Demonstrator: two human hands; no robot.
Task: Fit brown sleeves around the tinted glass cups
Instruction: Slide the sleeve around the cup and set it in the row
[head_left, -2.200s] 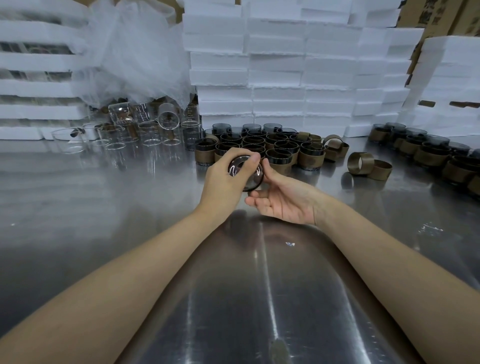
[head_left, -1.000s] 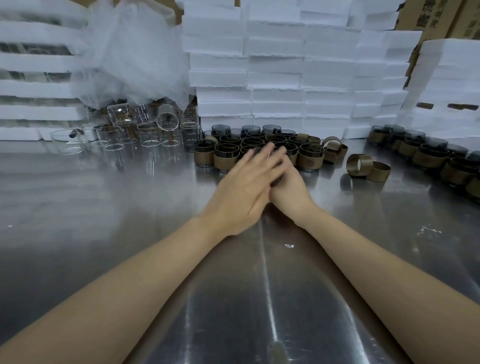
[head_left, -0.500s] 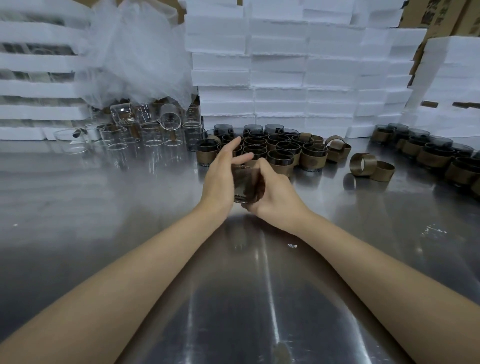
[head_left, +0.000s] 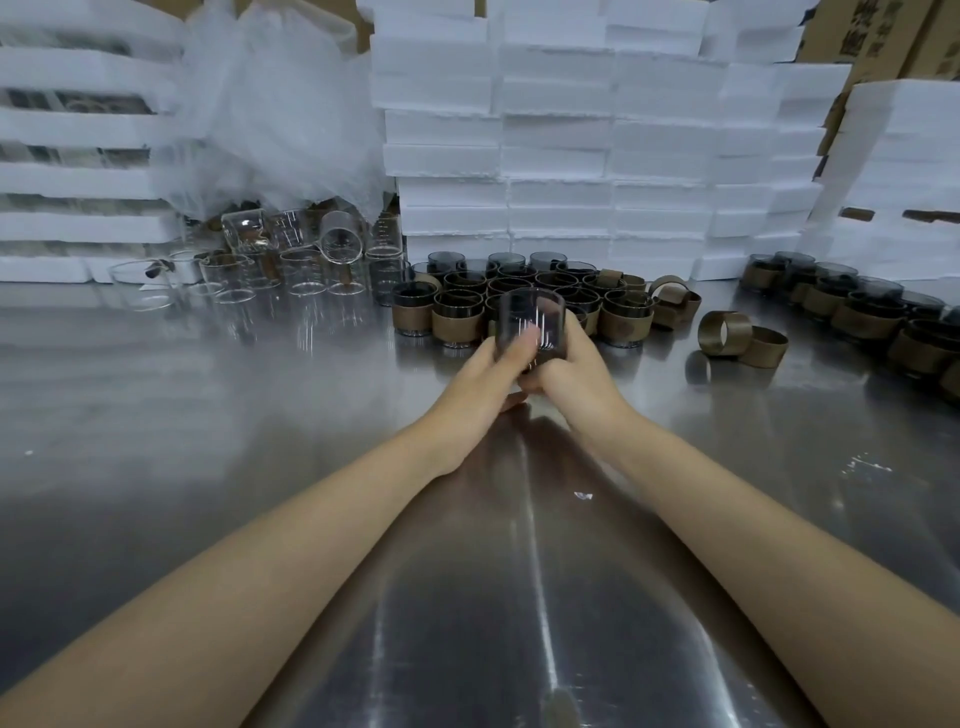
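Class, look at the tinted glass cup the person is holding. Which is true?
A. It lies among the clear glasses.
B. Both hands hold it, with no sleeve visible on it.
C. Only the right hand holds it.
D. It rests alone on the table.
B: the left hand and right hand both clasp the tinted glass cup, whose visible wall is bare of brown sleeve.

Two hands (head_left: 480, 387) hold one tinted cup (head_left: 530, 325); two loose brown sleeves (head_left: 724, 333) lie at right.
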